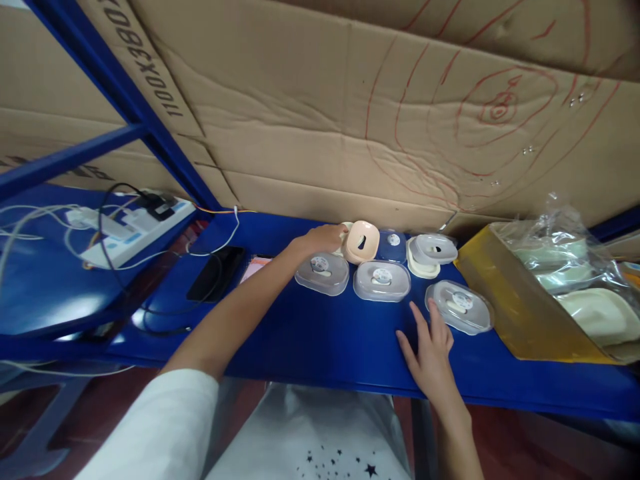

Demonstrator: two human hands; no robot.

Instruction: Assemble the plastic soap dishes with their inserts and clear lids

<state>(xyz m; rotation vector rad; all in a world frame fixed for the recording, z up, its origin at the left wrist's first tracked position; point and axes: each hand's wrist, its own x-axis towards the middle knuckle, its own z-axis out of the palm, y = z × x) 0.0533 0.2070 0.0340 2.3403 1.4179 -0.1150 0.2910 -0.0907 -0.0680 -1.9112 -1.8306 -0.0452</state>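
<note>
My left hand [326,239] reaches to the back of the shelf, its fingers closed at the edge of a cream plastic piece [341,249], mostly hidden. Right beside it rests a peach-coloured oval piece [363,241] with a dark slot. In front lie clear-lidded oval boxes with round stickers: a left box [327,279], a middle box [374,289] and a right box [473,313]. My right hand [431,353] is open with fingers spread, its fingertips at the left edge of the right box. Behind stand a bluish clear lid [392,248] and a stacked clear-lidded piece [434,249].
A yellow bin [493,293] at right holds green and cream plastic pieces in clear film [565,233]. At left are a black phone [215,275], a power strip [140,233] and loose cables. A cardboard wall [300,133] rises behind the blue shelf [320,340].
</note>
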